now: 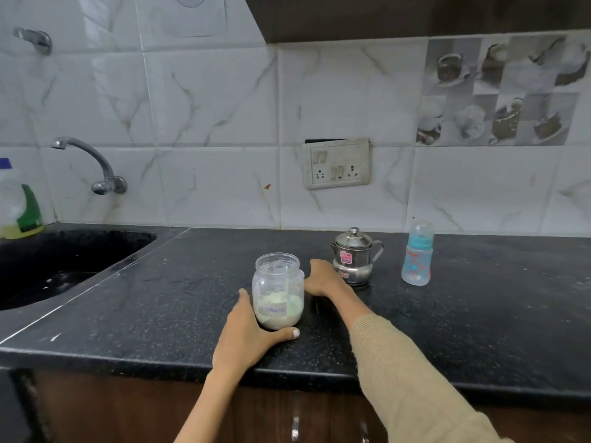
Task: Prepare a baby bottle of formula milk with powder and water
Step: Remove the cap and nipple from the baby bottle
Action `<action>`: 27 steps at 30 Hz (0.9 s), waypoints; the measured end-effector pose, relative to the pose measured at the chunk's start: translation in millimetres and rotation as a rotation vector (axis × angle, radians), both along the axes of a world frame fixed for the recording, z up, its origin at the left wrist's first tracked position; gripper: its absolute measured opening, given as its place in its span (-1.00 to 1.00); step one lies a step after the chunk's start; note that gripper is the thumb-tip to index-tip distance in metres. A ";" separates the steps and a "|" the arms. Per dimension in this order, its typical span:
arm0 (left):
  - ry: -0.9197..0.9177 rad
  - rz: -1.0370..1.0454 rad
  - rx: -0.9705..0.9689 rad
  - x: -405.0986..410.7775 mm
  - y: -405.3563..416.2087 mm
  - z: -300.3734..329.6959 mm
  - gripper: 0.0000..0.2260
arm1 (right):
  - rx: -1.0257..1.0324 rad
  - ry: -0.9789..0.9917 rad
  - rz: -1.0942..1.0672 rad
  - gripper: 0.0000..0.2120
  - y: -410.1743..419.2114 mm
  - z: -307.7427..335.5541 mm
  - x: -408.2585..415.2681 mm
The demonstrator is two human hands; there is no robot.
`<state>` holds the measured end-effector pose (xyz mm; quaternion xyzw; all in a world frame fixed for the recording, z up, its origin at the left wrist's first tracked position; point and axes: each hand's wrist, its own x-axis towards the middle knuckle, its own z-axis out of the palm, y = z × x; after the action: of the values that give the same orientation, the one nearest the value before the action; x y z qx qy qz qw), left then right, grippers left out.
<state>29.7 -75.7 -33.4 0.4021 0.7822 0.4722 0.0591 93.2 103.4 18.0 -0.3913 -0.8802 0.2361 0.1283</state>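
A clear plastic jar point(277, 290) stands open-topped on the black counter point(463, 314), about a third full of pale formula powder, with a scoop handle inside. My left hand point(248, 335) wraps around its base from the near left. Just right of the jar, my right hand point(323, 279) rests knuckles-up on the counter, curled over a dark lid point(311, 266) that is mostly hidden. A lidded steel water pot point(353, 257) stands directly behind that hand. The capped baby bottle point(417, 254), with a blue collar, stands upright farther right.
A black sink point(64, 263) is sunk into the counter at the left, under a wall tap point(92, 164). A dish-soap bottle point(19, 203) stands in the back left corner. A switch and socket plate point(337, 163) is on the tiled wall.
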 end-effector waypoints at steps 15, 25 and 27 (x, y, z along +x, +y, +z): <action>0.297 0.074 0.419 99.9 13.3 24.3 0.10 | -0.015 0.170 -0.206 -0.15 -2.1 31.7 158.9; -0.116 -0.368 0.252 145.7 130.7 41.3 -0.03 | -0.152 0.405 -0.274 -0.47 47.7 10.7 198.4; -0.158 -0.408 0.187 146.9 158.9 39.8 -0.02 | -0.187 0.429 -0.298 -0.39 60.9 6.5 198.3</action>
<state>176.6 83.2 6.4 0.5171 0.6305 0.5512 0.1768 291.5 164.3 24.6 -0.4675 -0.7401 0.3724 0.3083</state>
